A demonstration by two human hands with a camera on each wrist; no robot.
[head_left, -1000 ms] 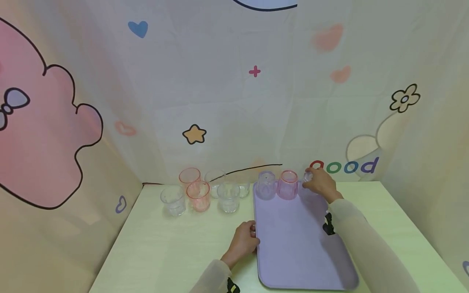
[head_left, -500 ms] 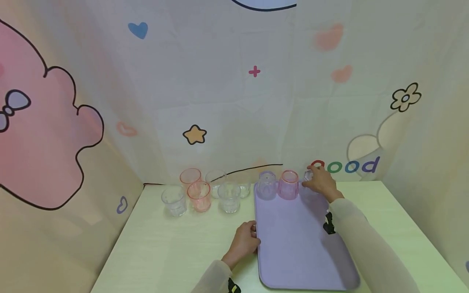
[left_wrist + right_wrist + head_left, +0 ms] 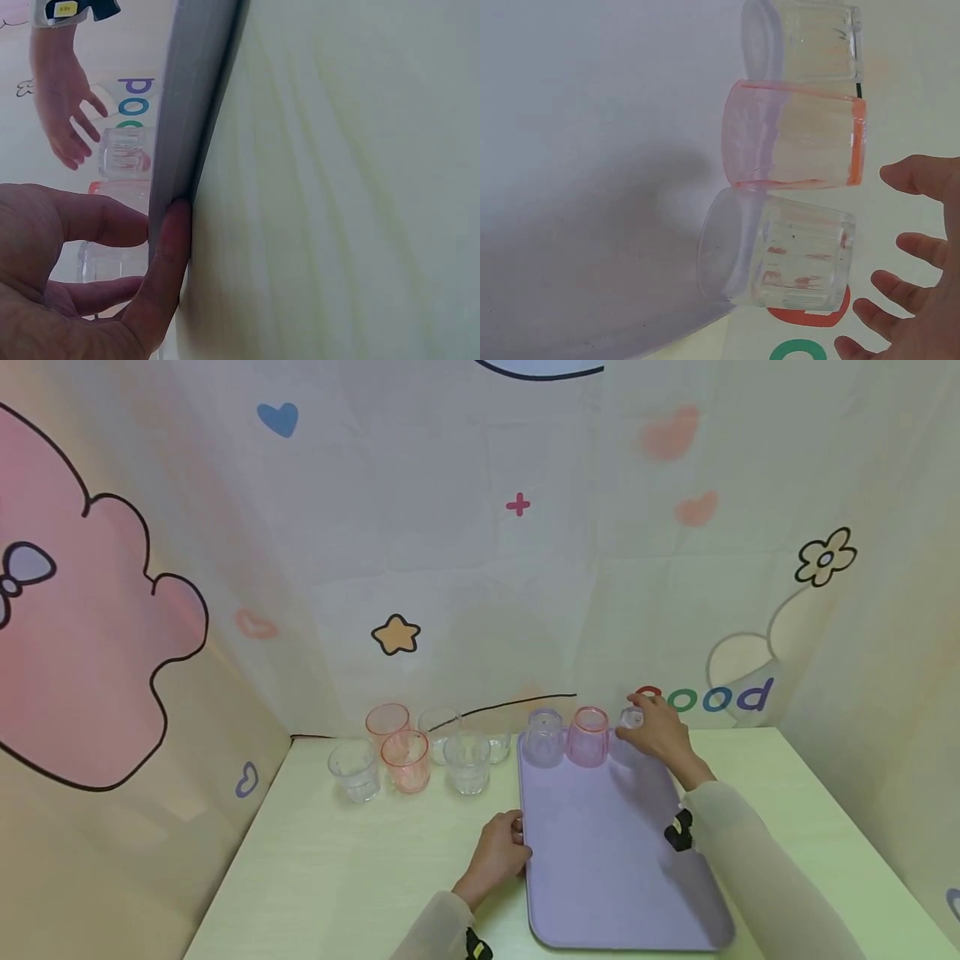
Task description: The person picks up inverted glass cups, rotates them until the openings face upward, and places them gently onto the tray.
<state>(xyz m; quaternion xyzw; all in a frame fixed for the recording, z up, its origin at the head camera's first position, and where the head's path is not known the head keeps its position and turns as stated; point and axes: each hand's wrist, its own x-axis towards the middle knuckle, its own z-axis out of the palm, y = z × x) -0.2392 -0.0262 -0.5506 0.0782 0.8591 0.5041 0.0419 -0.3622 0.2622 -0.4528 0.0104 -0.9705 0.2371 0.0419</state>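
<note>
The left hand (image 3: pixel 495 853) pinches the left rim of a lilac tray (image 3: pixel 600 868); in the left wrist view, this hand (image 3: pixel 82 262) has thumb and fingers on either side of the tray's edge (image 3: pixel 187 82). Along the tray's far end stand three upside-down glasses: a clear one (image 3: pixel 545 742), a pink one (image 3: pixel 588 742) and another clear one (image 3: pixel 632 718). Beside that rightmost glass is the right hand (image 3: pixel 660 733). In the right wrist view, the right hand (image 3: pixel 926 262) has spread fingers, apart from the clear glass (image 3: pixel 802 259) and the pink glass (image 3: pixel 802 139).
Left of the tray, several upright glasses stand near the back of the pale table (image 3: pixel 337 877), among them a clear one (image 3: pixel 356 772), a pink one (image 3: pixel 407 764) and another clear one (image 3: pixel 468 768). A printed curtain (image 3: pixel 465 568) hangs behind.
The right hand's fingers have parted slightly from the rightmost clear glass, and its wrist has shifted a little to the right. The left hand keeps its place on the rim.
</note>
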